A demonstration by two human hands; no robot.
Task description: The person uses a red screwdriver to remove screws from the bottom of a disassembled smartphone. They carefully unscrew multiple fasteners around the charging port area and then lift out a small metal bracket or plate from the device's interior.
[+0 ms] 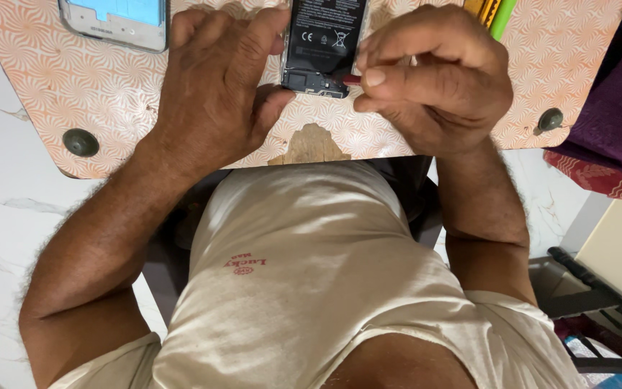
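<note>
While the left hand (214, 86) steadies the opened phone (323, 45), the right hand (433, 75) pinches a red tool (352, 80) beside a loose phone frame (114, 21).

A person in a cream sleeveless shirt (311, 274) bends over a small worktop (95, 86) with an orange-and-white swirl pattern, seen from above. The left hand (214, 79) steadies an opened phone (323, 43), its black battery exposed, while the right hand (433, 75) pinches a thin red-tipped tool (352, 80) against the phone's lower edge. A detached phone panel (116, 21) lies at the worktop's far left. Purple fabric (613, 122) sits at right, above a white marble floor (1, 209).
</note>
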